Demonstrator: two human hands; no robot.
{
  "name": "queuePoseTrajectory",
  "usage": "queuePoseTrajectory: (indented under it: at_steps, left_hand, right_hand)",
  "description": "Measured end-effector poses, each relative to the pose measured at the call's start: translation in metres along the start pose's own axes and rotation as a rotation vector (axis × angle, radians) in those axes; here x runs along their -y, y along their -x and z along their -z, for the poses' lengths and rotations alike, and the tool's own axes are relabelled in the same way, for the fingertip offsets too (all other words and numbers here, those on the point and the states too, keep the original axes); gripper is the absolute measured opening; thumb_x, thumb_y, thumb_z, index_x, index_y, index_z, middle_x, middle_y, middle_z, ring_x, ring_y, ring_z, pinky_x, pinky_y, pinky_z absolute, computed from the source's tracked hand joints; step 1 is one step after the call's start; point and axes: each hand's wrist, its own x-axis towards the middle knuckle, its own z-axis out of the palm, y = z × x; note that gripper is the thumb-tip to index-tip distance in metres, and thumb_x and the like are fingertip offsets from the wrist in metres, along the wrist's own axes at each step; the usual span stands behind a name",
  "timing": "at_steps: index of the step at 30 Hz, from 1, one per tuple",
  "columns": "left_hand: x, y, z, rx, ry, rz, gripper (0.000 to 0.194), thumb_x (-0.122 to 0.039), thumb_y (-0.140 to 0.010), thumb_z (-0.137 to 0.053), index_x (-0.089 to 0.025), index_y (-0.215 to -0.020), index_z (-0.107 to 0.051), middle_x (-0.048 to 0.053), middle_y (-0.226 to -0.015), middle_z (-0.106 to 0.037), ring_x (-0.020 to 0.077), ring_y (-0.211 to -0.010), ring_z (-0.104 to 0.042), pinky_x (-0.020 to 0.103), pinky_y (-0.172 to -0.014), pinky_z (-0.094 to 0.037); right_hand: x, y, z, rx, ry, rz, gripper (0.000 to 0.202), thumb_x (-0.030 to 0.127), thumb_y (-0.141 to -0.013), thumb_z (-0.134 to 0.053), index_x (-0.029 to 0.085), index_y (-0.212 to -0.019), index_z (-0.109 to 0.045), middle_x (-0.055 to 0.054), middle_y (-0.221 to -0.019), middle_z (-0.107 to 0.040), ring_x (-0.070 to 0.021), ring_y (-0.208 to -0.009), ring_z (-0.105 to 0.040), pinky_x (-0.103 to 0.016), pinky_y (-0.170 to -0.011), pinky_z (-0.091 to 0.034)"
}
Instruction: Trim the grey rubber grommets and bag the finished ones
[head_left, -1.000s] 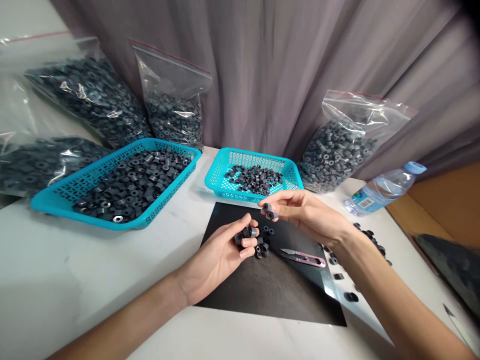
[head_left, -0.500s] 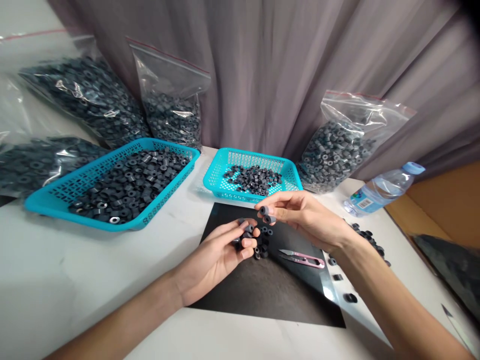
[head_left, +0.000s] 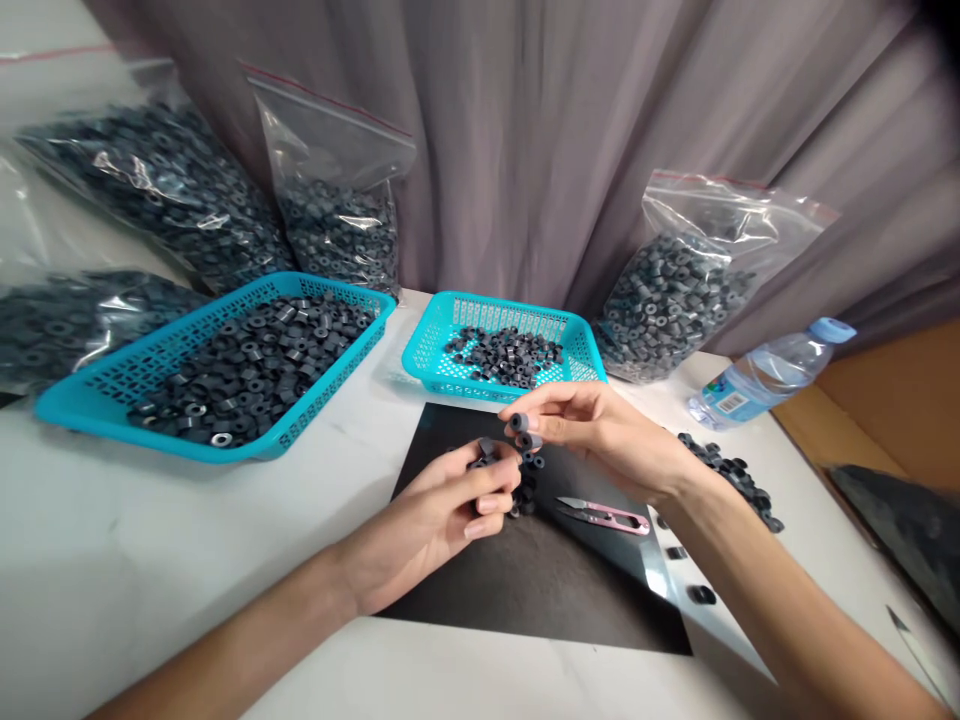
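Note:
Two small dark grey rubber-like rings (head_left: pixel 520 424) are pinched between the thumb and fingers of my right hand (head_left: pixel 607 435). Just left of it, my left hand (head_left: pixel 442 500) curls around several more rings (head_left: pixel 486 447), partly hidden by its fingers. Both hands are above a black mat (head_left: pixel 525 585). A small pile of loose rings (head_left: pixel 534 461) lies on the mat beneath them, partly covered by my left hand. Pink-handled thread snips (head_left: pixel 606 516) rest on the mat to the right, blades toward the left.
A large blue basket (head_left: pixel 225 452) full of rings stands left; a smaller blue basket (head_left: pixel 504 392) with fewer stands behind the mat. Clear bags of rings (head_left: pixel 341 225) line the curtain (head_left: pixel 510 130). A water bottle (head_left: pixel 772 375) and scattered rings (head_left: pixel 731 475) are at right.
My left fingers have closed further over the rings in that hand. My right hand has shifted slightly left with its two rings. The view has moved a little.

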Motion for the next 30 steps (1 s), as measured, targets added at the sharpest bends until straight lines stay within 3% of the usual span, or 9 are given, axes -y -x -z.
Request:
queuePoseTrajectory:
  at_steps: [4,11,18,23,26,30]
  left_hand:
    - [0.002,0.001,0.002,-0.008,-0.084,-0.009,0.010,-0.020,-0.088,-0.071,-0.014,-0.095,-0.068,-0.001,-0.080,-0.047,0.0037,-0.061,-0.041,0.014,-0.051,-0.034]
    - [0.003,0.004,0.006,-0.010,-0.066,-0.031,0.022,-0.029,-0.098,-0.056,-0.011,-0.097,-0.067,0.002,-0.081,-0.051,0.0035,-0.059,-0.042,0.014,-0.049,-0.033]
    - [0.002,0.003,0.002,-0.012,-0.047,-0.025,0.025,-0.031,-0.098,-0.054,-0.009,-0.098,-0.067,0.003,-0.081,-0.052,0.0053,-0.061,-0.044,0.015,-0.050,-0.035]
    - [0.002,0.002,0.000,-0.066,-0.057,-0.034,0.024,-0.028,-0.099,-0.052,-0.009,-0.097,-0.067,0.003,-0.079,-0.051,0.0063,-0.060,-0.042,0.017,-0.051,-0.035]
    - [0.001,0.001,0.003,-0.098,-0.027,-0.034,0.021,-0.024,-0.097,-0.050,-0.010,-0.093,-0.065,0.004,-0.079,-0.054,0.0084,-0.062,-0.044,0.019,-0.053,-0.038]
    - [-0.002,-0.002,0.008,-0.099,0.003,-0.115,0.017,-0.017,-0.092,-0.047,-0.013,-0.089,-0.063,0.004,-0.078,-0.055,0.0121,-0.065,-0.049,0.022,-0.053,-0.041]
  right_hand:
    - [-0.001,-0.001,0.002,0.017,-0.063,-0.012,0.016,0.030,-0.081,-0.079,0.021,-0.094,-0.078,-0.003,-0.089,-0.073,-0.0127,-0.079,-0.062,-0.028,-0.081,-0.049]
    - [-0.005,-0.003,0.003,0.114,-0.144,-0.004,0.014,0.030,-0.084,-0.077,0.021,-0.095,-0.077,-0.003,-0.089,-0.074,-0.0141,-0.081,-0.067,-0.030,-0.084,-0.049]
    - [-0.007,-0.003,-0.001,0.084,-0.103,0.016,0.018,0.032,-0.083,-0.077,0.020,-0.096,-0.076,-0.003,-0.086,-0.072,-0.0145,-0.078,-0.065,-0.032,-0.081,-0.050]
    - [-0.006,-0.001,-0.012,-0.078,0.136,0.120,0.016,0.031,-0.089,-0.070,0.020,-0.099,-0.075,-0.003,-0.086,-0.072,-0.0150,-0.075,-0.065,-0.031,-0.076,-0.053]
    - [-0.005,0.004,-0.026,-0.182,0.375,0.256,0.013,0.026,-0.093,-0.064,0.021,-0.100,-0.074,-0.004,-0.094,-0.072,-0.0164,-0.083,-0.067,-0.030,-0.078,-0.053]
    - [-0.008,0.007,-0.044,-0.184,0.701,0.447,0.020,0.015,-0.098,-0.053,0.021,-0.108,-0.070,-0.005,-0.105,-0.070,-0.0162,-0.095,-0.066,-0.029,-0.084,-0.051]
